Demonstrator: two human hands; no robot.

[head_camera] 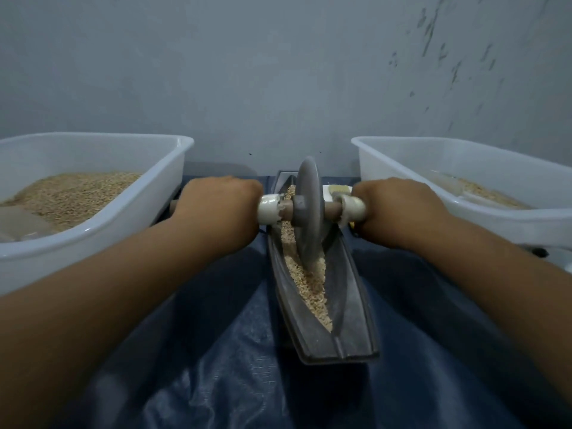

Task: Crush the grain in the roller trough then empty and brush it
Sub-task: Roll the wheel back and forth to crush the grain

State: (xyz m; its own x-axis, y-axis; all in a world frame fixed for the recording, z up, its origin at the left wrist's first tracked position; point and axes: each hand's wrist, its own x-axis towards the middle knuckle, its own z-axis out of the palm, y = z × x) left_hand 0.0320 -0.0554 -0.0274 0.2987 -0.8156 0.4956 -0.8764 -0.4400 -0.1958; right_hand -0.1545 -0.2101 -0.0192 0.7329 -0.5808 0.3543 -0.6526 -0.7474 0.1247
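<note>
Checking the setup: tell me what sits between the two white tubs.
In the head view, between the left tub and right tub lies the trough of grain, with the roller wheel standing in it.

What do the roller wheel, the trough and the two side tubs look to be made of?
Roller wheel: probably cast metal, dull grey and matte, though stone is possible.
Trough: likely the same dark metal, with a faint sheen on its rim.
Two tubs: white plastic, smooth and slightly translucent, with rounded moulded rims.
</note>
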